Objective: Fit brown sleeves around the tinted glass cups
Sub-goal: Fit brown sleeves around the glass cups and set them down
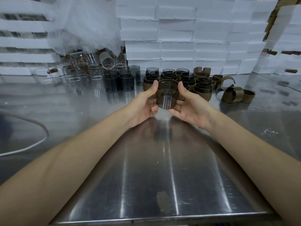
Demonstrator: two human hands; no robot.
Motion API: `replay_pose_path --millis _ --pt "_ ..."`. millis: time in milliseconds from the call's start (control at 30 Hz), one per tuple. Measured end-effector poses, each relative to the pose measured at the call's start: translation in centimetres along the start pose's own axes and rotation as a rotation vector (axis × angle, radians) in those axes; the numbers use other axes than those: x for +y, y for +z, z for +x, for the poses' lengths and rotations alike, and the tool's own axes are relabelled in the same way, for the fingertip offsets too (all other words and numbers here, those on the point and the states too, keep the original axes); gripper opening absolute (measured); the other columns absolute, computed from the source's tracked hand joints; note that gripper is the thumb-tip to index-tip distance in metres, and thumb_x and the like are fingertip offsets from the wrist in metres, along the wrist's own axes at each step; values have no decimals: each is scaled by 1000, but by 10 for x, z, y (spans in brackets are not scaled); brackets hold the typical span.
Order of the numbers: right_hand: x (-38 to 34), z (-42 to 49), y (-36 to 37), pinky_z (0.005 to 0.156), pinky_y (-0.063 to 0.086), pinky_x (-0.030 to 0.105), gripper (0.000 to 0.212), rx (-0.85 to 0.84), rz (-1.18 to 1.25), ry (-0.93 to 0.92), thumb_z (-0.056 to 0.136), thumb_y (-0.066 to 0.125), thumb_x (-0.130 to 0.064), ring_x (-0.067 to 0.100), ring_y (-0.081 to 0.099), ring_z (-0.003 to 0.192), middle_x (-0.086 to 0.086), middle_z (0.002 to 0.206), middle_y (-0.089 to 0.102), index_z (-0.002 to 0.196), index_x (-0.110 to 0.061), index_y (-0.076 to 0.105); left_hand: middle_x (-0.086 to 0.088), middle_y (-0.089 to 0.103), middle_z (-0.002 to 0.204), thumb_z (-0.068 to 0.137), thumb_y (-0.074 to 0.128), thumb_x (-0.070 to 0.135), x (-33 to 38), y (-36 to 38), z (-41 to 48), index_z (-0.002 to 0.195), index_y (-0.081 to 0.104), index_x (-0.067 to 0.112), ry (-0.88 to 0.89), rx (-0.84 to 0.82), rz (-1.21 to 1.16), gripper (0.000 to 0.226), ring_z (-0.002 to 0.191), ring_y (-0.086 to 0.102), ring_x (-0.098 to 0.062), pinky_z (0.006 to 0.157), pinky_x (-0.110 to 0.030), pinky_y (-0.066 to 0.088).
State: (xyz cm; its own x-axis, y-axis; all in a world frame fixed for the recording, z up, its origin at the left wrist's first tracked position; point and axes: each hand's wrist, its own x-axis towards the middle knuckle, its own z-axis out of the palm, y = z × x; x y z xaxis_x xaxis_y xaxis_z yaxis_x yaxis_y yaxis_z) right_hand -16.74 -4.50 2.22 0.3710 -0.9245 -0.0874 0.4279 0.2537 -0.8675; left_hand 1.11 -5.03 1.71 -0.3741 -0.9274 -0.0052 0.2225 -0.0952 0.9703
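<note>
Both hands, left hand (145,103) and right hand (187,105), have their fingers curled around one smoky cylindrical glass cup (167,97) above the polished steel surface (146,168). A brown band-like sleeve (166,88) wraps its upper part. Loose curled sleeves (234,93) lie to the right.

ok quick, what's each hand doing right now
Left hand: closed on the cup, thumb on its sleeve.
Right hand: closed on the same cup.

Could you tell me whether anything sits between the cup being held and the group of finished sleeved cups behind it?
Nothing visible does: the tinted glass cup, held in both hands, hovers directly before the sleeved cups.
</note>
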Motion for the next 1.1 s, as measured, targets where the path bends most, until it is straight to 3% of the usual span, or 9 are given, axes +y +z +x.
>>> replay_pose_path --millis 200,333,433,533,667,733,833,967,1100 --pt "-1 -1 3 68 59 28 44 12 94 -5 71 69 -36 23 71 95 16 104 72 104 -7 65 9 53 54 94 50 50 0 4 2 91 57 20 -36 44 -164 30 41 35 -3 46 -13 34" --pt "-2 0 4 75 59 28 47 15 113 -32 69 69 -34 24 69 102 18 112 70 107 -7 65 10 52 54 91 52 51 -2 5 5 93 57 20 -21 53 -185 32 41 35 -3 46 -12 34" --pt "1 1 4 75 58 25 47 11 31 -72 75 64 -36 18 70 99 12 108 72 112 -8 62 6 57 69 89 54 50 -7 1 7 99 60 20 54 62 -96 32 48 42 -4 54 -14 40" --pt "1 1 -1 93 54 32 53 -7 -139 -139 84 61 -30 21 64 114 10 127 64 132 -10 54 2 67 86 90 60 40 -13 1 8 106 63 19 152 66 29 27 65 57 -8 71 -20 45" --pt "-1 2 -5 90 55 33 63 -15 -115 -205 76 66 -13 20 62 117 7 131 62 137 -14 49 5 68 117 82 75 19 -19 3 6 133 53 19 285 137 179 56 103 65 -10 84 -20 50" --pt "0 4 -6 89 54 29 67 -24 -162 -253 75 65 4 17 62 116 4 130 62 137 -14 47 4 63 127 75 81 8 -19 2 5 139 49 18 332 172 253 72 110 63 -7 87 -18 51" --pt "8 6 -6 96 51 32 72 30 -443 -418 72 60 26 14 59 120 4 133 58 131 -14 49 9 61 122 67 83 -7 -20 2 4 128 52 21 383 218 319 74 106 65 -11 86 -21 52" --pt "13 5 -5 77 54 21 68 49 -685 -544 71 63 28 4 64 105 0 121 60 121 -16 51 2 58 118 68 80 -11 -19 5 1 114 52 24 489 235 470 64 103 61 -15 80 -18 52" --pt "15 5 -6 78 56 23 62 72 -758 -569 72 64 25 7 65 105 -3 115 61 119 -12 51 -7 58 120 68 78 -13 -18 6 -1 112 53 20 506 228 518 61 101 59 -14 78 -18 53"
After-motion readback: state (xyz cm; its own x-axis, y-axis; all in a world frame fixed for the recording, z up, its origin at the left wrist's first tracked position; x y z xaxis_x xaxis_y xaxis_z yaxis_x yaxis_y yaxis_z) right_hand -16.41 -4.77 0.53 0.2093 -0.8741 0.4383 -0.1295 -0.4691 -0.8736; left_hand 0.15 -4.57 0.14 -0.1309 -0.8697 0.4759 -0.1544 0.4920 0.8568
